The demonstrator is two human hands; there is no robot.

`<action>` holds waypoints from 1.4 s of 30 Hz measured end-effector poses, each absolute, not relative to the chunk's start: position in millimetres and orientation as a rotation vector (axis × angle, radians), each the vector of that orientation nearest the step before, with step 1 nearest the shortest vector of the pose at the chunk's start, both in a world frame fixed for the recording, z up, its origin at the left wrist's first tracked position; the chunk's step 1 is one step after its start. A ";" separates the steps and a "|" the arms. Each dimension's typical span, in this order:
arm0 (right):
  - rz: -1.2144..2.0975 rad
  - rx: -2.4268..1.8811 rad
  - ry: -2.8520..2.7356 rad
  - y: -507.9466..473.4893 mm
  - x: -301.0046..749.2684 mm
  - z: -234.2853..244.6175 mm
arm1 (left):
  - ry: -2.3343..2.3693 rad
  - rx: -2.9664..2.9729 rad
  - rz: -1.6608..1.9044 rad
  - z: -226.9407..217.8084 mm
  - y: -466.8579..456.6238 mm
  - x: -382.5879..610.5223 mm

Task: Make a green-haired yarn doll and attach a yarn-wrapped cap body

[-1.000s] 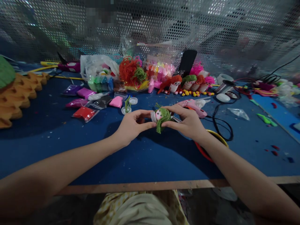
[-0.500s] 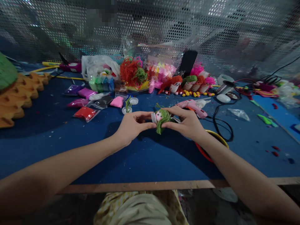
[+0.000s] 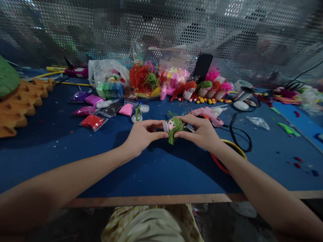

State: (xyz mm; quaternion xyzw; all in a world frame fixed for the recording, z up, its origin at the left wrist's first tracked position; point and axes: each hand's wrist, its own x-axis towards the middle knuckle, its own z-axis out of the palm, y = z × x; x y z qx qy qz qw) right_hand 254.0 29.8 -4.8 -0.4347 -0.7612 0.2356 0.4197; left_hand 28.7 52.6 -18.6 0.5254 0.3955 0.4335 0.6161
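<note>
Between my two hands is a small doll [image 3: 171, 125] with green yarn hair, a pale pink face and a grey wrapped body, tipped on its side above the table. My left hand [image 3: 145, 136] grips the grey body between thumb and fingers. On the other side, my right hand [image 3: 198, 131] pinches the green hair at the head. A small pale piece [image 3: 189, 128] shows beneath my right fingers; I cannot tell what it is. Beyond my right hand lies a pink glue gun [image 3: 208, 114]. Green yarn strands [image 3: 138, 112] rest by small white lids beyond my left hand.
Several finished-looking yarn dolls [image 3: 208, 90] stand at the back near orange yarn [image 3: 140, 79]. Bags of coloured clay [image 3: 93, 121] lie at left. A red and yellow ring-shaped rim [image 3: 237, 148] sits under my right forearm, beside a black cable [image 3: 233, 129]. A perforated metal screen [image 3: 161, 30] rises behind.
Almost nothing differs. Both hands keep their hold on the doll in the same place, and the view has shifted very slightly.
</note>
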 end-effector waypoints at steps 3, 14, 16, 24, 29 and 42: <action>0.597 -1.098 -1.904 29.9 253.8 -4.5 | 0.927 1.236 1.000 -18.9 53.1 28.6; 0.629 -1.092 -1.876 29.2 252.2 -4.3 | 0.911 1.242 0.999 -18.7 52.2 27.8; 0.630 -1.091 -1.873 29.1 251.8 -4.1 | 0.917 1.254 0.997 -19.9 52.6 27.6; 0.630 -1.089 -1.870 29.1 251.9 -2.8 | 0.916 1.238 1.008 -18.7 52.7 28.4; 0.622 -1.093 -1.869 28.5 251.6 -2.8 | 0.911 1.232 1.022 -17.3 51.5 28.5; 0.432 -1.065 -1.942 29.3 252.8 0.3 | 0.847 1.435 1.085 -18.0 51.2 27.3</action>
